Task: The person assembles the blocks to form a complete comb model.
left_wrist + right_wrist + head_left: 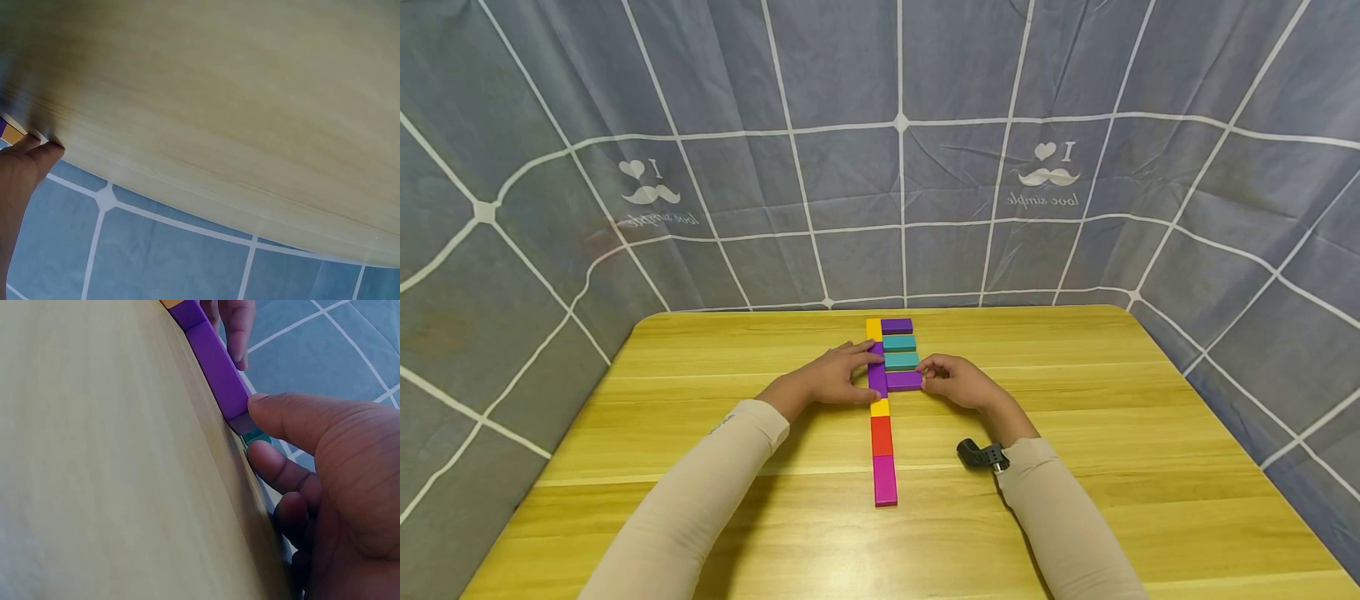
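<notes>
Coloured blocks form a straight column on the table, with shorter rows branching off to the right. My left hand (838, 375) reaches in from the left, its extended fingers and thumb resting on the purple column block (877, 371). On the other side, my right hand (961, 383) pinches the outer end of a purple block (903, 382) lying crosswise. That block's inner end meets the column. In the right wrist view, the thumb (281, 415) presses the block's end edge, with the curled index finger just below. Two teal blocks (901, 361) lie beyond it, side by side.
A dark purple block (897, 326) branches off at the far end, beside a yellow block (874, 330). Nearer, the column continues with yellow, red (882, 435) and magenta (885, 480) blocks. A black wrist mount (981, 455) sticks out from the right sleeve. Grey curtain (850, 258) surrounds the table.
</notes>
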The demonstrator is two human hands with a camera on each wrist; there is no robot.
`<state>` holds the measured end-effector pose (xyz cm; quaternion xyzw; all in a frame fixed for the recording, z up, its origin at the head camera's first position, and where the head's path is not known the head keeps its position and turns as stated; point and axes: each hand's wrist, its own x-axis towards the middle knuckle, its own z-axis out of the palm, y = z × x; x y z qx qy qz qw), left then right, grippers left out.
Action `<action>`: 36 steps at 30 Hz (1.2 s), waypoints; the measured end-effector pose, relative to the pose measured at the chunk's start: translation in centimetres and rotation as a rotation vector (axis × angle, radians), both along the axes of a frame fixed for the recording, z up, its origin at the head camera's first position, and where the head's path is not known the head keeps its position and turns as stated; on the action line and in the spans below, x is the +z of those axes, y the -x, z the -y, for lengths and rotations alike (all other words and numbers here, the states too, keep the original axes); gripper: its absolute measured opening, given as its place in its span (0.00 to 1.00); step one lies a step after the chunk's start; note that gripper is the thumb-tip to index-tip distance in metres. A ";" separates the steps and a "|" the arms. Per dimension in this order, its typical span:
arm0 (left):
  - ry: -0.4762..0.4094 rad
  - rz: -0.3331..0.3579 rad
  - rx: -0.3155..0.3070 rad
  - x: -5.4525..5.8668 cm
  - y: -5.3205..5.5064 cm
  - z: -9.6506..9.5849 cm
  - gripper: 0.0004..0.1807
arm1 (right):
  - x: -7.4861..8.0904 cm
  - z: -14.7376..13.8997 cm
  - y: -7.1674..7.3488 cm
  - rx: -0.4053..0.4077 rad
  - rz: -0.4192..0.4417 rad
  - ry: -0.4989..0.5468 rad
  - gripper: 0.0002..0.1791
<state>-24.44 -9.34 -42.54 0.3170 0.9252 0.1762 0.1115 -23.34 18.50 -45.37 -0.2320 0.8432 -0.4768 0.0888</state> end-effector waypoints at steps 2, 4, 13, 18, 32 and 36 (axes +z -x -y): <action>0.000 0.001 0.002 0.0 0.0 0.0 0.40 | 0.5 0.1 -0.3 0.003 0.001 0.000 0.11; 0.001 0.004 0.005 0.1 0.0 0.0 0.40 | 0.5 0.1 -0.2 0.003 -0.001 0.000 0.12; -0.015 0.017 0.011 0.1 0.2 -0.1 0.41 | -0.1 -0.4 0.4 -0.008 0.015 0.014 0.12; -0.015 0.015 0.009 0.1 0.3 -0.2 0.41 | -0.2 -0.4 0.5 -0.004 0.003 0.009 0.13; -0.001 0.015 0.014 0.0 0.4 -0.2 0.42 | 3.2 0.3 -1.7 0.034 0.001 0.016 0.11; 0.006 0.014 0.017 0.1 0.3 -0.2 0.41 | 1.8 0.1 -0.7 0.020 0.008 0.005 0.11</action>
